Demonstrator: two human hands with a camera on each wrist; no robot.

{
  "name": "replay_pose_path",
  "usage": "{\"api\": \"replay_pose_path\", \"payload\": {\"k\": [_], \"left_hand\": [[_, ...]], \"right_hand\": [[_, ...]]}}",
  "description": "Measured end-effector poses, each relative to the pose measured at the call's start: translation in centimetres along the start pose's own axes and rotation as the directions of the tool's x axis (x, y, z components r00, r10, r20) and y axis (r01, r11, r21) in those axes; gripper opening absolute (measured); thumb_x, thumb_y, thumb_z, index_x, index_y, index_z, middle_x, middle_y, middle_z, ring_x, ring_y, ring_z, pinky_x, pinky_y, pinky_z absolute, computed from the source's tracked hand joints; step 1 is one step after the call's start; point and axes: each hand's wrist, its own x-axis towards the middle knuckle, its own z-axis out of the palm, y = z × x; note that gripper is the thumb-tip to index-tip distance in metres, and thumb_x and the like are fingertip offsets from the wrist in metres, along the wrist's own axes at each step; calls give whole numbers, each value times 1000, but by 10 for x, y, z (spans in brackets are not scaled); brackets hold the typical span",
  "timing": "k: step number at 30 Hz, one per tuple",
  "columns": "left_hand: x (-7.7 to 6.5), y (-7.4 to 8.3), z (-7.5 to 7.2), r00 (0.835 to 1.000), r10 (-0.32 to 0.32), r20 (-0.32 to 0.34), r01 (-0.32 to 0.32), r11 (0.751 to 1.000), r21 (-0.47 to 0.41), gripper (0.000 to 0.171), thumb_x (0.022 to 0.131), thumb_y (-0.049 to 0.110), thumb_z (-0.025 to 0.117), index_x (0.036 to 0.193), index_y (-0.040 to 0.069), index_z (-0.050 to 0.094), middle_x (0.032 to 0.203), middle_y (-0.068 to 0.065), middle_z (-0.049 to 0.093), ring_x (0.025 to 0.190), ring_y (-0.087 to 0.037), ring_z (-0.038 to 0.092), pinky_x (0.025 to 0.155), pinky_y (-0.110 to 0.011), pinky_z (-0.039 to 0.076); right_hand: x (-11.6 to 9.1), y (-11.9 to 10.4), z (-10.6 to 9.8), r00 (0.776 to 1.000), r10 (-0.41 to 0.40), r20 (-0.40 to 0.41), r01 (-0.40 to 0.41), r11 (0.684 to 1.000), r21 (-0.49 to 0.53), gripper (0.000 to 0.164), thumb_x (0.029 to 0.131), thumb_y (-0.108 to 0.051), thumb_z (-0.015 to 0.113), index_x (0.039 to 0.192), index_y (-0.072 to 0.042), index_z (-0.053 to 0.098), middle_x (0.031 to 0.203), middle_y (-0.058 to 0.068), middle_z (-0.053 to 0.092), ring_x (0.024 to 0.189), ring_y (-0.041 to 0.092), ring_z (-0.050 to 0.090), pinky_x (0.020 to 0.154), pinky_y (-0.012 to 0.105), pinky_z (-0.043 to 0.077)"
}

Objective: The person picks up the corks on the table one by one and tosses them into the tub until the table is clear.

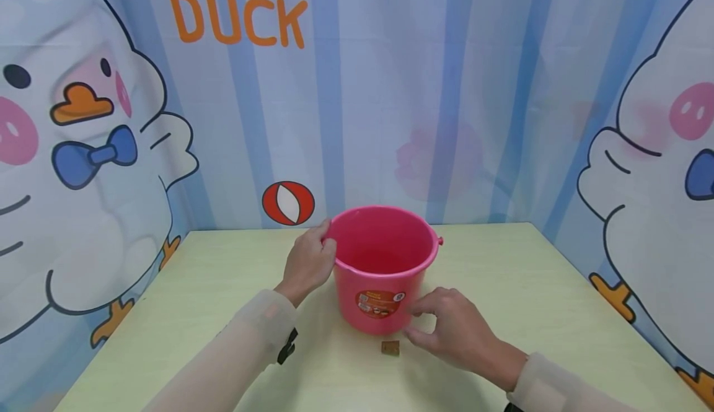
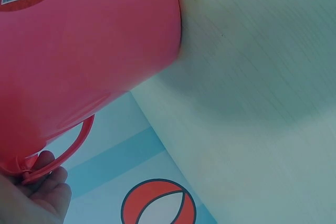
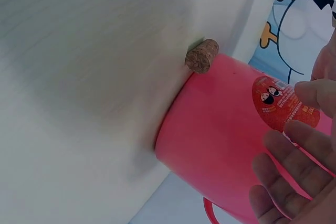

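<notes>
A pink plastic bucket (image 1: pixel 379 288) stands upright on the table, with a round red label (image 1: pixel 380 304) on its front. My left hand (image 1: pixel 310 259) grips its rim on the left side, near where the bucket's handle (image 2: pixel 79 142) joins in the left wrist view. A brown cork (image 1: pixel 390 347) lies on its side on the table, close in front of the bucket's base; the right wrist view shows the cork (image 3: pixel 202 56) with its round end. Beside the cork and the bucket's lower right side, my right hand (image 1: pixel 454 328) holds nothing, its thumb and forefinger apart.
The pale wooden-grained table (image 1: pixel 234 276) reaches back to a blue-striped curtain (image 1: pixel 379 90) printed with ducks. More of the same cloth hangs along the left and right sides. A small knob (image 1: pixel 440 240) sticks out from the bucket's right rim.
</notes>
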Motion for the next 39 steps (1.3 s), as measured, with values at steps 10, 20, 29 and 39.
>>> {"api": "replay_pose_path", "payload": {"k": [10,20,29,39], "left_hand": [[0,1,0,1000,-8,-1,8,1000,1,57,104,24,49,158,11,39,151,-7,54,123,-30,58,94,-43,58],[0,1,0,1000,-7,-3,7,1000,-3,58,103,24,50,158,11,39,150,-7,54,122,-29,59,92,-43,59],[-1,2,-1,1000,-4,-6,4,1000,8,57,103,24,49,158,11,39,150,-7,55,121,-29,59,92,-42,59],[-1,2,0,1000,-15,-5,15,1000,10,58,103,24,50,158,11,39,150,-7,55,123,-30,59,92,-43,59]], "right_hand": [[5,-1,6,995,24,95,-27,999,24,30,77,-29,90,102,-14,83,92,-8,77,91,13,65,82,40,54],[9,1,11,989,1,148,-6,999,36,31,77,-29,91,104,-15,83,94,-8,78,91,15,67,82,41,56],[10,0,15,986,-40,163,35,999,31,34,76,-32,91,105,-15,83,96,-7,78,93,16,68,81,36,59],[13,0,21,979,-76,189,71,997,30,34,77,-34,91,105,-16,83,97,-9,77,101,16,68,87,37,60]]}}
